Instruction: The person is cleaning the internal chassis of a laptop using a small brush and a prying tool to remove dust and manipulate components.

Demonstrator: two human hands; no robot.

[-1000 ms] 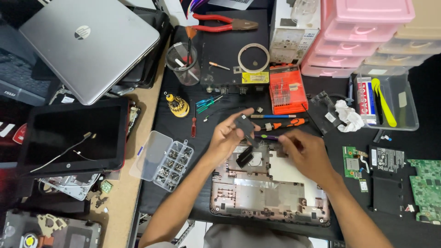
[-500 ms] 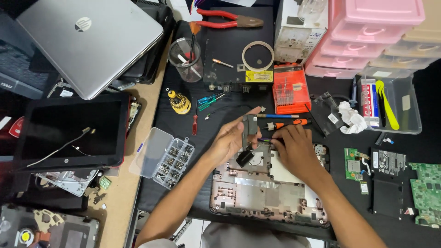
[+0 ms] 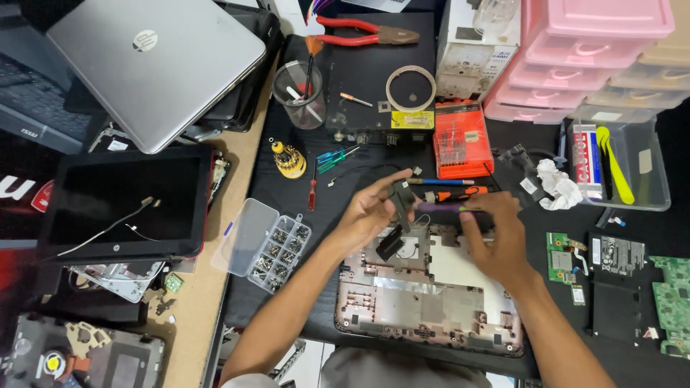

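Both hands have shifted only slightly since a moment ago, staying above the far edge of the opened laptop base (image 3: 431,302). Fingers of the left hand (image 3: 370,212) pinch a small dark bracket (image 3: 399,195) held upright, just over the base's far-left corner. Fingers of the right hand (image 3: 496,241) are curled around a thin purple-handled tool (image 3: 442,207) pointing toward the bracket, near the orange screwdriver (image 3: 453,192) on the black mat (image 3: 345,179).

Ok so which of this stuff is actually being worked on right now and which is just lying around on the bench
In hand:
left hand pinching a small dark part
right hand with a purple-handled tool
opened laptop base under both hands

Lying about:
closed silver laptop
red pliers
clear screw box
tape roll
pink drawers
green circuit boards
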